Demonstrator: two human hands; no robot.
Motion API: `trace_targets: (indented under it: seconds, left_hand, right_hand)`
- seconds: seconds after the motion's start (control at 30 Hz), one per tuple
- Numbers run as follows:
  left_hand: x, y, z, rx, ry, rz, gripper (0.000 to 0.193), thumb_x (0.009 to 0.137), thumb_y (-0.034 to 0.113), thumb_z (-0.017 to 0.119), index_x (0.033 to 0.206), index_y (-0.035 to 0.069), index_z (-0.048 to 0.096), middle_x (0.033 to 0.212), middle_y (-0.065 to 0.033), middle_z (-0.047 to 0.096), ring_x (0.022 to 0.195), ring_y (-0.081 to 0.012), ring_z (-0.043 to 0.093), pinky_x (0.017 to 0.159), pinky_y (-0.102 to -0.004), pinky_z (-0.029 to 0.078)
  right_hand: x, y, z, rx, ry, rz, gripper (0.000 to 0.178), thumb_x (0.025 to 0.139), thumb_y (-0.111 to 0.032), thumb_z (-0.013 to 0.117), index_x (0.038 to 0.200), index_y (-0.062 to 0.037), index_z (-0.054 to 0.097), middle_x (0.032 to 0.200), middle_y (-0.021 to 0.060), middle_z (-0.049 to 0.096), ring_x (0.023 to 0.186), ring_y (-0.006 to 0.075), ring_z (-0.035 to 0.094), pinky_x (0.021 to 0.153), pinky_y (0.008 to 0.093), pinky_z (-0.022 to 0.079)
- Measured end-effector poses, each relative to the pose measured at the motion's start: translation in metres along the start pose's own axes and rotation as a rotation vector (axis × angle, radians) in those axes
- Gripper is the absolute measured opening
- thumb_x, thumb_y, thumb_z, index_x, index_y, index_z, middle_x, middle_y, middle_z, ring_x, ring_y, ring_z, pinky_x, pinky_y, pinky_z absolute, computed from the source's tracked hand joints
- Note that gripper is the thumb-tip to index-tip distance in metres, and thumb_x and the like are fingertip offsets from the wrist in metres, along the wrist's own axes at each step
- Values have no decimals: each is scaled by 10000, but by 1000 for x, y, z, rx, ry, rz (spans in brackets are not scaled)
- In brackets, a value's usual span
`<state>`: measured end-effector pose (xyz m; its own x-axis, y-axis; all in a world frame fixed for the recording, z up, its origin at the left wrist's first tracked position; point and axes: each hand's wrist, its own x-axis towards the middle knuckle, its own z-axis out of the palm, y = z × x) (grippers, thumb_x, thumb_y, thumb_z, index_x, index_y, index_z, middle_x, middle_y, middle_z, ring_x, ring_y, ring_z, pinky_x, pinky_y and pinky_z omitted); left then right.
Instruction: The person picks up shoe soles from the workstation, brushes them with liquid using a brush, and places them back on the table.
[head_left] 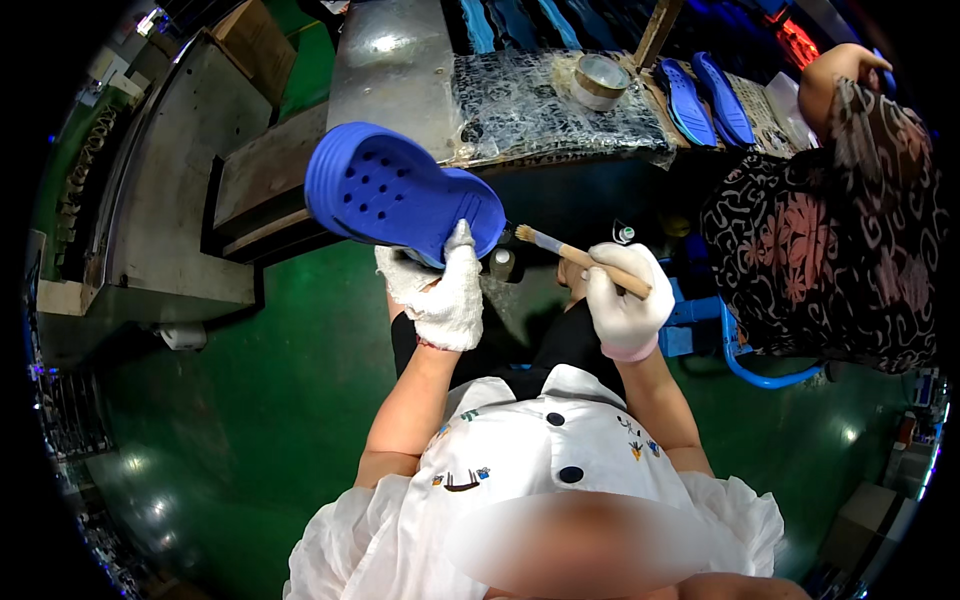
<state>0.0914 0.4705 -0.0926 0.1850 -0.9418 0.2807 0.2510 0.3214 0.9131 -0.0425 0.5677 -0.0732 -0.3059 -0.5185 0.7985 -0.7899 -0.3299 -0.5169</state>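
Observation:
My left hand (448, 300), in a white knitted glove, grips a blue clog (390, 190) by its heel end, thumb on top and fingers underneath. The clog's holed toe part points up and to the left. In a white glove too, my right hand (630, 300) is closed round the wooden handle of a brush (575, 255). The brush's bristles point left toward the clog's heel, a small gap short of its edge. A white tub (600, 82) stands on the bench ahead; what it holds is hard to make out.
Ahead runs a workbench (555, 115) under a crinkled covering, with two blue shoe soles (705, 100) on its right. A person in a patterned black top (820, 230) sits close on my right, by a blue metal frame (745, 340). Metal machinery (170, 180) stands at left.

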Motion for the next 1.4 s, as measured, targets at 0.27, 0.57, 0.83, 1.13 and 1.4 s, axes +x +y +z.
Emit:
trace_targets:
  seconds: [0.27, 0.57, 0.83, 1.13, 1.4]
  left_hand:
    - [0, -1, 3, 76, -5, 96, 521, 739, -35, 706, 1159, 25, 403, 1104, -105, 504, 965, -170, 530, 871, -314, 452]
    - [-1, -13, 2, 44, 7, 65, 540, 729, -49, 709, 1172, 29, 411, 1114, -103, 507, 981, -168, 526, 880, -317, 451]
    - [21, -1, 0, -111, 100, -159, 361, 815, 2, 636, 1138, 23, 476, 1029, -72, 569, 860, -150, 584, 816, -301, 499]
    - [51, -3, -22, -1002, -288, -1037, 316, 826, 396, 593, 991, 127, 570, 811, 31, 581, 661, -116, 566, 468, -309, 361]
    - [28, 10, 29, -294, -442, -745, 160, 876, 220, 567, 946, 79, 536, 714, -20, 565, 511, -108, 510, 381, -224, 355]
  right_hand:
    - [-1, -5, 6, -28, 4, 13, 241, 598, 101, 640, 800, -29, 615, 639, 68, 585, 509, 203, 518, 496, 288, 414]
    - [-4, 2, 7, 24, -53, 20, 222, 656, 161, 518, 841, 57, 587, 696, 130, 594, 596, 192, 611, 512, 260, 481]
    - [-52, 63, 17, 100, 101, 598, 94, 824, -19, 598, 911, 1, 627, 745, 61, 624, 644, 119, 608, 592, 235, 476]
    - [-139, 123, 48, 17, -294, 936, 188, 848, -252, 593, 914, -85, 651, 731, 88, 671, 710, 220, 665, 669, 312, 502]
    - [-129, 133, 60, -196, -414, 1004, 322, 822, -396, 535, 918, -108, 640, 888, 153, 660, 869, 313, 635, 770, 376, 488]
